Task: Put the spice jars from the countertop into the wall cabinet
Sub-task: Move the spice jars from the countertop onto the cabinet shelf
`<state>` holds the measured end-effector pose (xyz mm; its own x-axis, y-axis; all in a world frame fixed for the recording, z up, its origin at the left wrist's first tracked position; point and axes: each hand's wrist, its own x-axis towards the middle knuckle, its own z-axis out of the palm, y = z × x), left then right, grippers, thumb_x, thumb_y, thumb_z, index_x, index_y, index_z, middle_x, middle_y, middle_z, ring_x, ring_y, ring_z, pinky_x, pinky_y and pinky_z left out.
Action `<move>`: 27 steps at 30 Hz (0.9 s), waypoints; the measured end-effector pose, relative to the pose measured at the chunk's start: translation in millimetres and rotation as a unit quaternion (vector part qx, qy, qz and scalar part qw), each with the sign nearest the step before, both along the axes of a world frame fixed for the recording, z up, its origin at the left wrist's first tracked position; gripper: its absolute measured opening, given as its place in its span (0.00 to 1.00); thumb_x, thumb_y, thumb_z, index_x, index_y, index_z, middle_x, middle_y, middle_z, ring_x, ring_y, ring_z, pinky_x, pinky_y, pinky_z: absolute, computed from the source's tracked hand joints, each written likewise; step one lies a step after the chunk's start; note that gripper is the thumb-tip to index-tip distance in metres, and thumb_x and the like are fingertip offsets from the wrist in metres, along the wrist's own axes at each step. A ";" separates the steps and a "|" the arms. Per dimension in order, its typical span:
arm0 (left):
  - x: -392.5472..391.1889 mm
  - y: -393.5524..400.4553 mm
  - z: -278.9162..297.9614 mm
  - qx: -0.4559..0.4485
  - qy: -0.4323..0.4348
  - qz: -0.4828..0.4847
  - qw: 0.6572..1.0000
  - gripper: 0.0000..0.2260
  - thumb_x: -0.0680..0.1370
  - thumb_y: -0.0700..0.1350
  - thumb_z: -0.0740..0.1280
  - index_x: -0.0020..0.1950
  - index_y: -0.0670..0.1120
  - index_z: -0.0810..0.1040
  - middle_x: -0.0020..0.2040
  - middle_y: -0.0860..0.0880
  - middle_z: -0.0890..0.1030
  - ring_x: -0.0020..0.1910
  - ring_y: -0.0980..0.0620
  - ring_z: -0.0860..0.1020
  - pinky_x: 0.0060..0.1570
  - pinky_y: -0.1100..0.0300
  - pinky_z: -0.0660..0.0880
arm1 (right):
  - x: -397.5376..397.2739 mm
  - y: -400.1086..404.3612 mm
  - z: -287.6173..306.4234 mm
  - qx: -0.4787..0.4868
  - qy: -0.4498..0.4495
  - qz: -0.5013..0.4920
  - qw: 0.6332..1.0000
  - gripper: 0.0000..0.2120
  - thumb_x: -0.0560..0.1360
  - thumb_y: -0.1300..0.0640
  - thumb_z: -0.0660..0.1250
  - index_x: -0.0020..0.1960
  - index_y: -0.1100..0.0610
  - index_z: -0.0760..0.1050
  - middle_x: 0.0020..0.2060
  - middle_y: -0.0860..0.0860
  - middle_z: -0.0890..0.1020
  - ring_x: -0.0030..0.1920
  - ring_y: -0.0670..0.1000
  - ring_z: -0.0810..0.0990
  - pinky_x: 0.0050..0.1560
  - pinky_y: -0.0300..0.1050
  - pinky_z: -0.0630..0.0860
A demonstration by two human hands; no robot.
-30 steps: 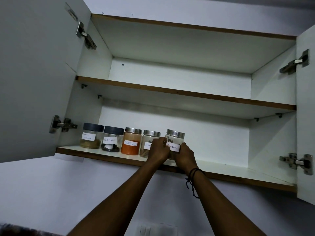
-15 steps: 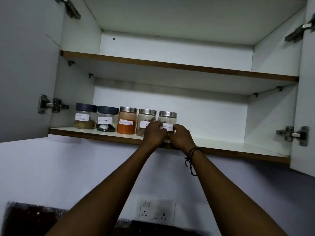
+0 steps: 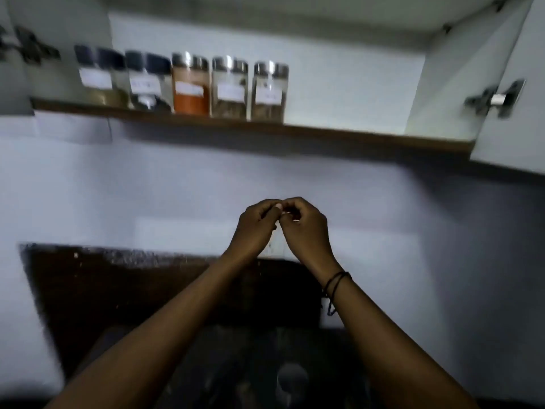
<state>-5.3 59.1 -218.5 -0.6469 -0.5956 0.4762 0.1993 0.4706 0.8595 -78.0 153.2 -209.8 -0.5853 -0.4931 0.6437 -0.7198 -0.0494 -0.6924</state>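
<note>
Your left hand (image 3: 256, 228) and right hand (image 3: 306, 228) hang together in front of the pale wall (image 3: 413, 219), well below the shelf, fingertips touching each other at the top; the fingers of both curl inward, but the blur keeps you from telling whether either grip pinches anything, and no jar sits in either one. A dark thread bracelet (image 3: 334, 286) circles your right wrist. Five spice jars stand in a row on the bottom shelf (image 3: 368, 137) of the wall cabinet, toward its left end, each close beside the next, all upright with a white label facing you. From left to right: a dark-lidded jar (image 3: 98, 76) with yellowish contents, a second dark-lidded jar (image 3: 147, 82) with dark contents, a metal-lidded jar of orange powder (image 3: 191, 84), a metal-lidded jar (image 3: 229, 87) with brownish contents, and a last metal-lidded jar (image 3: 269, 91) nearest the empty stretch of shelf. The label writing is too smeared to read. The right cabinet door (image 3: 513, 93) stands open with its hinge (image 3: 495, 98) showing; another hinge (image 3: 29, 48) shows at the far left. Below your forearms lies the dark table (image 3: 124, 290), where a round dim shape (image 3: 292, 382) near the bottom edge cannot be made out
</note>
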 end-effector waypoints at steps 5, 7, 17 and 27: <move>1.8 26.2 -112.2 0.011 -0.089 -0.016 0.996 0.14 0.83 0.43 0.58 0.60 0.45 0.82 0.56 0.47 0.85 0.55 0.54 0.82 0.58 0.60 0.76 | 7.5 17.3 -123.6 0.101 -0.050 -0.037 0.993 0.10 0.75 0.61 0.61 0.54 0.53 0.77 0.51 0.50 0.80 0.50 0.46 0.78 0.52 0.34 0.72; 4.2 36.7 -161.2 0.000 -0.138 -0.022 0.990 0.14 0.83 0.41 0.57 0.59 0.43 0.83 0.54 0.46 0.85 0.52 0.52 0.82 0.55 0.60 0.76 | 12.0 28.4 -175.2 0.142 -0.068 -0.049 0.986 0.10 0.75 0.62 0.62 0.54 0.53 0.76 0.51 0.51 0.79 0.50 0.48 0.78 0.50 0.34 0.71; 11.5 65.4 -316.0 -0.133 -0.329 -0.113 0.928 0.12 0.82 0.40 0.59 0.63 0.42 0.78 0.62 0.42 0.80 0.61 0.47 0.77 0.63 0.56 0.71 | 28.0 88.1 -322.0 0.429 -0.053 -0.084 0.898 0.17 0.77 0.56 0.62 0.65 0.59 0.71 0.61 0.60 0.73 0.61 0.62 0.72 0.62 0.52 0.69; 1.5 70.3 -339.2 0.181 -0.368 -0.110 0.906 0.29 0.82 0.46 0.61 0.81 0.49 0.53 0.75 0.41 0.68 0.68 0.46 0.73 0.56 0.60 0.74 | 24.0 79.8 -343.5 0.447 -0.094 -0.083 0.886 0.26 0.78 0.52 0.64 0.72 0.55 0.59 0.67 0.59 0.69 0.63 0.58 0.73 0.61 0.52 0.74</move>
